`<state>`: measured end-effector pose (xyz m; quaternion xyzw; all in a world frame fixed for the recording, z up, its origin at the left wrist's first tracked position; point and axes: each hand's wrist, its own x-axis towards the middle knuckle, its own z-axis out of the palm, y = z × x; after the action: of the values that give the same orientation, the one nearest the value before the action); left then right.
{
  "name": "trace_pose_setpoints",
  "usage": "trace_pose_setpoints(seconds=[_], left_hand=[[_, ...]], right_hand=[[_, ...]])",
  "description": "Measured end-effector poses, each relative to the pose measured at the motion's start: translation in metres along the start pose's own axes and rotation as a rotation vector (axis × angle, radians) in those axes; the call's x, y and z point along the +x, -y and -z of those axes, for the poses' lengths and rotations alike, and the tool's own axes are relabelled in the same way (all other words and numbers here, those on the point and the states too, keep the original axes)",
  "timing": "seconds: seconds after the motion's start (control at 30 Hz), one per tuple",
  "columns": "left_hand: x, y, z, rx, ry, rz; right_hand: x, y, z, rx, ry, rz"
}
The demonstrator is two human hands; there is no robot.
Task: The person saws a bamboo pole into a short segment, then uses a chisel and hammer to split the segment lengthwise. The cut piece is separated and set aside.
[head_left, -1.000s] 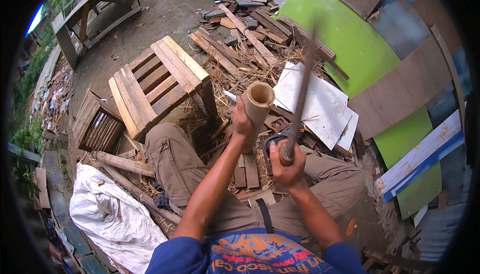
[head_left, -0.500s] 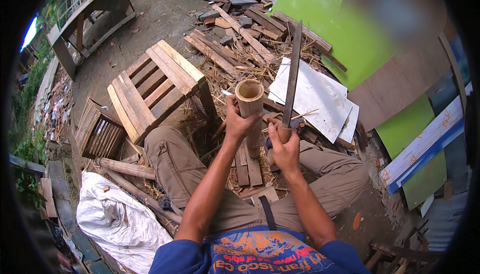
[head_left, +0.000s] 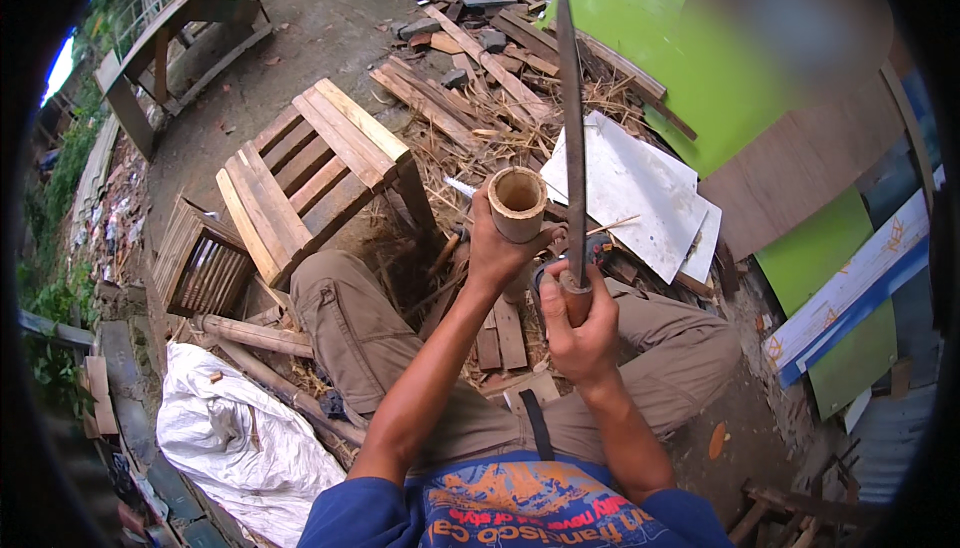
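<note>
A pale hollow bamboo tube [head_left: 518, 210] stands nearly upright in front of me, its open top ring facing up. My left hand [head_left: 497, 250] wraps round it just below the rim. To the right of it, my right hand [head_left: 582, 328] grips the wooden handle [head_left: 574, 298] of a machete [head_left: 573, 138]. The long dark blade points up and away from me, beside the tube and apart from its rim. The lower part of the tube is mostly hidden behind my left hand and wrist.
A slatted wooden stool [head_left: 310, 178] stands ahead on the left, beside a small slatted bamboo piece [head_left: 200, 260]. Wood scraps [head_left: 480, 68] lie piled beyond. White sheets [head_left: 630, 193] rest to the right, near green panels [head_left: 715, 78]. A white sack [head_left: 235, 438] lies by my left leg.
The bamboo tube has shifted slightly right and its top now tips more toward me. The machete has swung to a steeper angle, its tip moving left and up, as my right hand has come lower.
</note>
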<state>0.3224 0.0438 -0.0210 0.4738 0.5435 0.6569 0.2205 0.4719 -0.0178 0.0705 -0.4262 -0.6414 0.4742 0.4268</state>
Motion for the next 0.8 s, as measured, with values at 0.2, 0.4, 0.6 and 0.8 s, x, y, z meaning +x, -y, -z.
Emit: trace_pose_setpoints(seconds=[0.2, 0.4, 0.6, 0.8], left_hand=[[-0.003, 0.007, 0.000, -0.005, 0.005, -0.007], [-0.004, 0.002, 0.000, -0.036, 0.037, 0.030], [-0.002, 0.012, -0.002, -0.001, 0.037, -0.025], [-0.002, 0.005, -0.003, 0.006, 0.048, -0.018]], right_hand=[[0.002, -0.002, -0.011, -0.070, 0.049, 0.033], [0.007, -0.014, -0.015, -0.144, -0.007, 0.089], [0.009, -0.017, -0.015, -0.185, -0.006, 0.089], [0.004, -0.018, -0.014, -0.109, -0.011, 0.087]])
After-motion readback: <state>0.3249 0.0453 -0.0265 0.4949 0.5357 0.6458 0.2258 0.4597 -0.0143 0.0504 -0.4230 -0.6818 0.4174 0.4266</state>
